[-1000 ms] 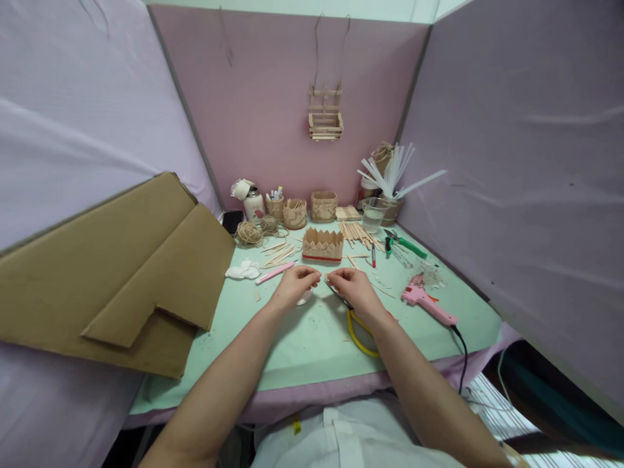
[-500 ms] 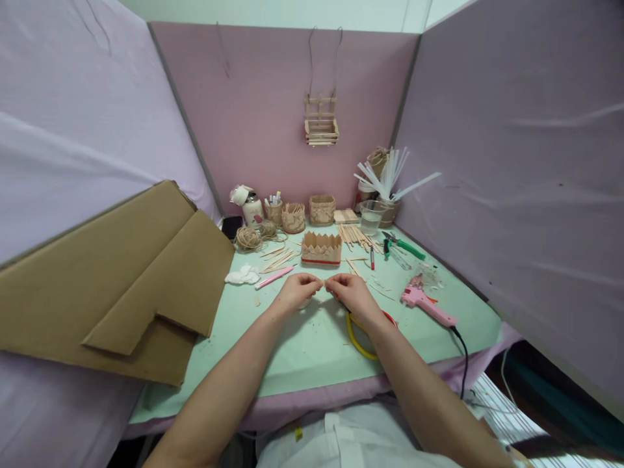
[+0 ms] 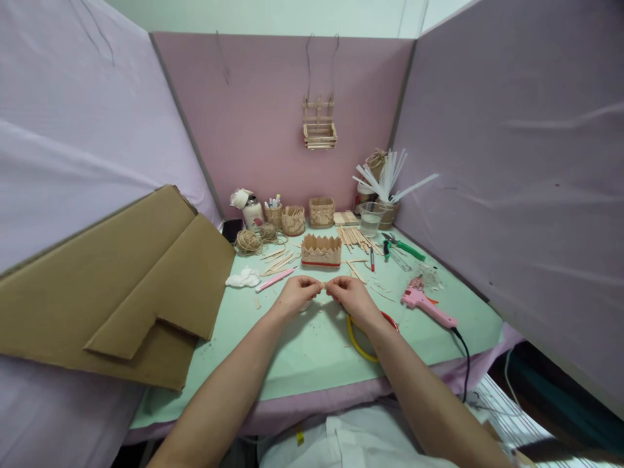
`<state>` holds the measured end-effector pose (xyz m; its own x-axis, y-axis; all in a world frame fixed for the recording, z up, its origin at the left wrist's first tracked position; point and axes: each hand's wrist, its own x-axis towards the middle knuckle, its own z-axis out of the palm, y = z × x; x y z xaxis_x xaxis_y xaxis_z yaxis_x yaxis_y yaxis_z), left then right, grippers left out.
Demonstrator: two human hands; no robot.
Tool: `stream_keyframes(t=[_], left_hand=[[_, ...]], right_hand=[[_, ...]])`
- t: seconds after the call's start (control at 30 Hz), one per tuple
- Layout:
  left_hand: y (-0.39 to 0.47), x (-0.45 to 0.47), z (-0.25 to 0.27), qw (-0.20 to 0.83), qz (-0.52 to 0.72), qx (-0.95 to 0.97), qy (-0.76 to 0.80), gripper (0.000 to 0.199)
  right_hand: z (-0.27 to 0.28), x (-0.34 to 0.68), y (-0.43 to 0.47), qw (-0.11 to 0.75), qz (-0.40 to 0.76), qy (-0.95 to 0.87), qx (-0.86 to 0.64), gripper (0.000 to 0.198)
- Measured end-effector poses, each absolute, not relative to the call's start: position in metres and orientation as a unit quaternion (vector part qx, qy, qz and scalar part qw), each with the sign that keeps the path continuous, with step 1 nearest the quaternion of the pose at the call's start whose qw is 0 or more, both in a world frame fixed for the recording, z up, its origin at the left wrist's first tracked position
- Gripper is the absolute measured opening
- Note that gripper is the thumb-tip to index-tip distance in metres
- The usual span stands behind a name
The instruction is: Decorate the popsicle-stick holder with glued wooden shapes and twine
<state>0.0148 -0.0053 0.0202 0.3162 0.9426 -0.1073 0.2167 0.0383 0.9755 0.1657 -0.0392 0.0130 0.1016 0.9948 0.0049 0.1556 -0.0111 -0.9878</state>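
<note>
My left hand point(image 3: 301, 292) and my right hand point(image 3: 347, 294) meet fingertip to fingertip over the green tabletop, both pinched closed. Between them shows a tiny pale sliver, mostly hidden by the fingers and too small to name. Under my right wrist lie scissors with a yellow and red handle point(image 3: 359, 343), their blades hidden by the hand. Just beyond the hands stands a small wooden box point(image 3: 321, 249) with a zigzag top edge and a red line along its base. A pink craft knife point(image 3: 275, 279) lies beyond my left hand.
A pink glue gun point(image 3: 429, 307) with a black cord lies at right, near green-handled pliers point(image 3: 407, 247). Wooden sticks point(image 3: 358, 238), twine balls point(image 3: 248, 242) and a plastic cup of water point(image 3: 370, 222) stand further back. Large cardboard point(image 3: 146, 286) leans at left.
The view has tilted up slightly. Both hands keep their pinch in nearly the same place, and nothing on the table has visibly moved.
</note>
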Motion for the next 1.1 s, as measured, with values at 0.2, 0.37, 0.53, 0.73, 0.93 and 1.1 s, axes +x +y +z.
stream_keyframes(t=[0.2, 0.37, 0.53, 0.73, 0.93, 1.1], left_hand=[[-0.005, 0.015, 0.019, 0.526, 0.333, 0.618, 0.480, 0.026], [-0.004, 0.015, 0.018, 0.527, 0.332, 0.618, 0.480, 0.026], [-0.003, 0.016, 0.016, 0.524, 0.331, 0.618, 0.483, 0.025], [-0.006, 0.016, 0.020, 0.526, 0.327, 0.613, 0.491, 0.025], [-0.004, 0.019, 0.017, 0.553, 0.371, 0.568, 0.483, 0.027], [-0.001, 0.021, 0.010, 0.610, 0.422, 0.496, 0.452, 0.032]], right_hand=[[0.018, 0.164, -0.043, 0.483, 0.421, -0.517, -0.568, 0.022], [0.017, 0.165, -0.042, 0.477, 0.420, -0.522, -0.569, 0.024], [0.017, 0.165, -0.043, 0.472, 0.416, -0.525, -0.573, 0.023], [0.017, 0.165, -0.042, 0.478, 0.420, -0.521, -0.569, 0.022], [0.016, 0.165, -0.041, 0.498, 0.462, -0.500, -0.537, 0.029], [0.014, 0.164, -0.039, 0.492, 0.473, -0.496, -0.537, 0.027]])
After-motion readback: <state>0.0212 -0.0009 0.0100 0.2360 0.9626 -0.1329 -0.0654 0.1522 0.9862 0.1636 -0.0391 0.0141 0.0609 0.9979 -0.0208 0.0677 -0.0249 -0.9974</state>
